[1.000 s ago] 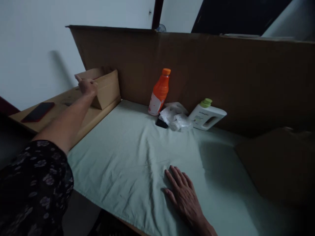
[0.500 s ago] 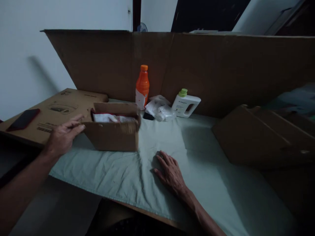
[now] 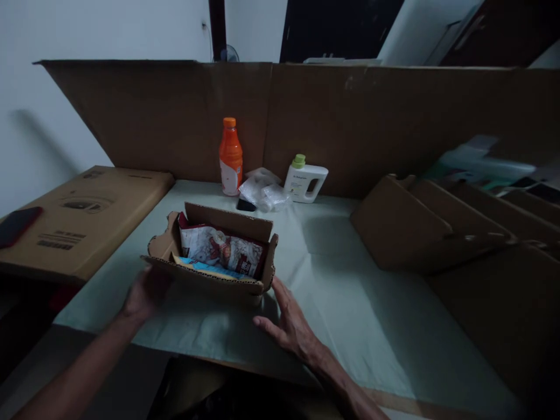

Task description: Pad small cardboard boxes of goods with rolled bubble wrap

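A small open cardboard box (image 3: 210,284) is before me at the left middle of the table, its top tipped towards me. Inside lie a dark red and white printed packet (image 3: 223,245) and a blue and yellow packet (image 3: 210,269). My left hand (image 3: 146,294) grips the box at its front left corner; it is blurred and its fingers are partly hidden. My right hand (image 3: 292,326) is beside the front right corner, thumb apart and fingers stretched out, fingertips at or touching the box's side.
An orange bottle (image 3: 230,157), crumpled clear plastic (image 3: 265,195), a dark phone-like object (image 3: 245,205) and a white jug with a green cap (image 3: 306,179) stand or lie at the back. A flat carton (image 3: 109,216) is left. Larger cardboard boxes (image 3: 402,227) stand right. Cardboard panels (image 3: 315,116) wall the back.
The box has come nearer and to the right, turning and tipping so its contents show. My left hand moved with it. My right hand stays low, now with its fingers at the box's corner.
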Demonstrator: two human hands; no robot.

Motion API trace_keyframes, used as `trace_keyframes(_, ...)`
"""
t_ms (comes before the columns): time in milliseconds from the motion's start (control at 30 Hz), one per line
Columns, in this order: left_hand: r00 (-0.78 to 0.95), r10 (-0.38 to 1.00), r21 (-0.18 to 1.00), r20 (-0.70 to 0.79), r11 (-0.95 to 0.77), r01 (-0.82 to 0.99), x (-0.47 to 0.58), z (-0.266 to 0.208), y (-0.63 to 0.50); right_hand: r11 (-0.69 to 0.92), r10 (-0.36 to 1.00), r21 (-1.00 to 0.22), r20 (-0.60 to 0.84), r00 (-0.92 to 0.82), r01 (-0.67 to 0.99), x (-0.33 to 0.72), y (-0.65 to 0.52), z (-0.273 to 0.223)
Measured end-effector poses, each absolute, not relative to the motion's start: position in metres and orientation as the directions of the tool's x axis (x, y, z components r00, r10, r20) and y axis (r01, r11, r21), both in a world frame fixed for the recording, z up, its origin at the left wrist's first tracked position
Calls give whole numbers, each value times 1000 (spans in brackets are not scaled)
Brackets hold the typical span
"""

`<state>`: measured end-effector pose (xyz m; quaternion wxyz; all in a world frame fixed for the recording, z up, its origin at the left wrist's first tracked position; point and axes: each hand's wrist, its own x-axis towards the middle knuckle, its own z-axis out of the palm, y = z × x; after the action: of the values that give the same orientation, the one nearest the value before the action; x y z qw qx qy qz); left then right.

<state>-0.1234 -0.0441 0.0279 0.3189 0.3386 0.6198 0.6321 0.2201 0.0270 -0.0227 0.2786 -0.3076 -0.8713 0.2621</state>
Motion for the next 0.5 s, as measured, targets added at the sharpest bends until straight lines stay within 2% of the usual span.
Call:
trace_keyframes(133,-555,818,961,-152,-10,-278,-90,18,-24,593,744,-720,320,-586,360,207,32,-12)
trace_keyframes(233,-464,865,929,-192,7,-371,-62,17,-11,477,841,-807,304,-448,347,214,50,3)
trace_keyframes(300,-389,904,939,-178,37,-343,-52,15,0,392,882,-862,253,-397,323,229,64,11)
trace_keyframes(367,-335,932,967,-140,56,-248,-54,13,15,296,894,-913,161,-419,280,249,78,16)
trace_keyframes(500,-333,935,992,-119,97,-81,-83,14,58,162,881,-954,25,-472,251,295,106,21)
